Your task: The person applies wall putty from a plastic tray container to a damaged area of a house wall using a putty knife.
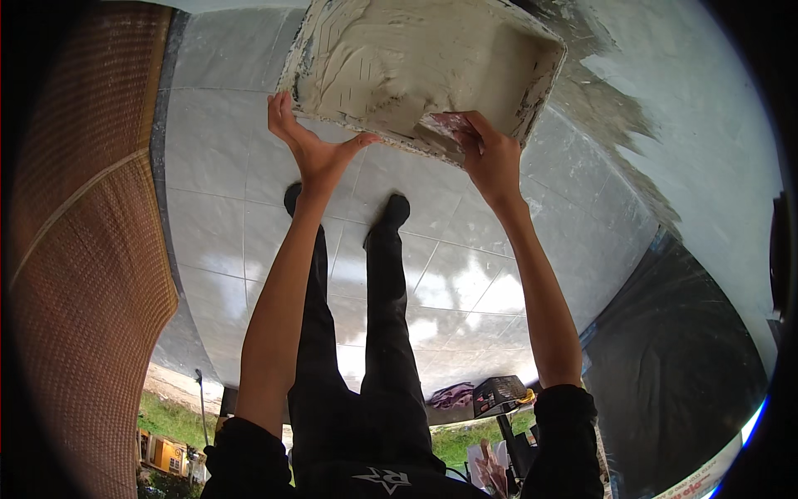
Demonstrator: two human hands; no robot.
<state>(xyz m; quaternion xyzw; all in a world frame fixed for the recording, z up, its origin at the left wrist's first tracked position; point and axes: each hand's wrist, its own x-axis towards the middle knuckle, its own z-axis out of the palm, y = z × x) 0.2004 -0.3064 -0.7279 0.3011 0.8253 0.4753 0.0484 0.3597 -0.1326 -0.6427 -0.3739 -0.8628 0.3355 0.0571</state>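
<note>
A shallow rectangular tray, its rim crusted with dried material, holds a thick layer of beige-grey wet plaster. My left hand spans the tray's near left corner, fingers on one side and thumb along the near rim, holding it. In my right hand is a smeared scraper, gripped between thumb and fingers at the tray's near right part. The scraper's lower edge meets the plaster beside the near wall. My fingers cover part of the scraper, so its full shape is hidden.
On the right stands a pale wall with a rough grey-brown plastered patch. Dark sheeting hangs lower right. A woven brown screen lines the left. Grey tiles lie underfoot; a black crate sits behind me.
</note>
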